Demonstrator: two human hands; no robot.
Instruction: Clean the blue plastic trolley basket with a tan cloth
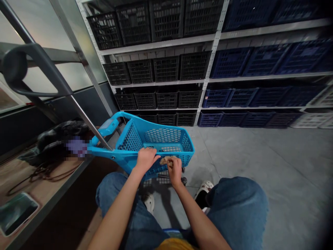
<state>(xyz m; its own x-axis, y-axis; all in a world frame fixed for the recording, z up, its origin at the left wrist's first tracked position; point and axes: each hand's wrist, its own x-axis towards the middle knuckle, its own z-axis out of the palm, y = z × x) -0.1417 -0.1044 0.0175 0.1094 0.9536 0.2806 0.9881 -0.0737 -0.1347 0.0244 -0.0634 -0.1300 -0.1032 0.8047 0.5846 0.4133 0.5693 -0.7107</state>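
A bright blue plastic shopping cart [156, 170] with a mesh basket stands in front of my knees. My left hand [146, 159] is closed over its near rim, with the thumb pointing right. Just to the right, my right hand [174, 171] pinches a small crumpled brownish rag [164, 160] between thumb and fingers. The rag is close against the outside of the near side wall, below the rim. Whether it touches the plastic I cannot tell.
Shelves with black crates [166, 69] and blue crates [230, 62] line the back. At left, a wooden-topped bench [56, 180] holds a phone [18, 211], a brown cord and a dark bag. A metal pole with a grey handle [39, 69] crosses the upper left.
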